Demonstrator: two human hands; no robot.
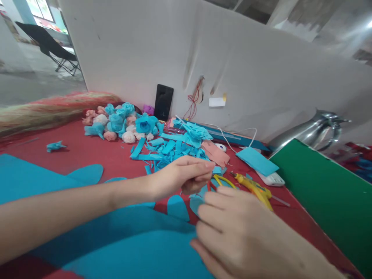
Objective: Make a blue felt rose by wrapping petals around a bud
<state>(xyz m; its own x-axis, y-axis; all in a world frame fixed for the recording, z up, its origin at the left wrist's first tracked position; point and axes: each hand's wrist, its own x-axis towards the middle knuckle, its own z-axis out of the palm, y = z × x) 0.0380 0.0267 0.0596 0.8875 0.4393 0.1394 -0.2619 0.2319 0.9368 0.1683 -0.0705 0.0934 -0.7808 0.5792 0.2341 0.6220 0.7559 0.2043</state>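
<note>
My left hand [187, 176] is closed, its thumb pressed against the bent forefinger, above the middle of the red table. Whatever may be between those fingers is hidden. Nearer to me, my right hand [232, 228] shows its back, fingers curled in, with the inside out of sight. Below both hands lies a large blue sheet [139, 248]. Rounded blue petal pieces [177, 207] lie just past its edge. Behind the hands is a tool with yellow handles [222, 180], partly covered. A yellow glue gun [254, 190] lies to the right.
Blue scraps [168, 149] are heaped at the centre back. Blue, pink and white paper flowers [119, 122] are piled at the back left. A phone [163, 102] leans on the wall. A green board [322, 197] and a metal jug [308, 130] stand on the right.
</note>
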